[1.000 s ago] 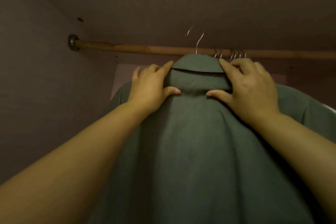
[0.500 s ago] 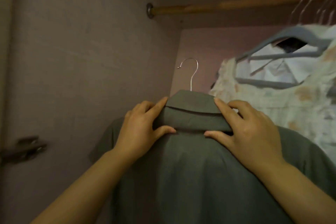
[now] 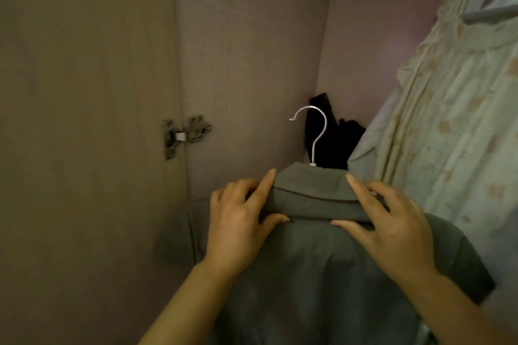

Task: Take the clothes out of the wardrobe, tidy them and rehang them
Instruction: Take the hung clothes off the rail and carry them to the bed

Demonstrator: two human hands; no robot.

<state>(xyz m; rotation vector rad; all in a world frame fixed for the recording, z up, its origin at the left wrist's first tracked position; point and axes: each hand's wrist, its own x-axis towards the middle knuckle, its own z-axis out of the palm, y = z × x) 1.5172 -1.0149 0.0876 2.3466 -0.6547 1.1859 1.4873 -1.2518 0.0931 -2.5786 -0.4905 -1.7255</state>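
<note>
A grey-green collared shirt (image 3: 314, 274) hangs on a hanger whose metal hook (image 3: 315, 131) sticks up free above the collar, off the rail. My left hand (image 3: 238, 224) grips the left end of the collar, thumb under the fold and fingers over the top. On the right end, my right hand (image 3: 389, 230) holds the collar the same way. The shirt's back faces me and its lower part runs out of the frame.
A pale floral garment (image 3: 454, 109) hangs at the right on a grey hanger (image 3: 493, 11). The wardrobe's side wall (image 3: 246, 64) and its door with a metal hinge (image 3: 185, 131) stand at the left. Something black (image 3: 333, 145) lies in the back corner.
The shirt on its hanger has come off the rail and down. My view has dropped with it, so the rail is out of sight. Both hands keep the same hold on the collar.
</note>
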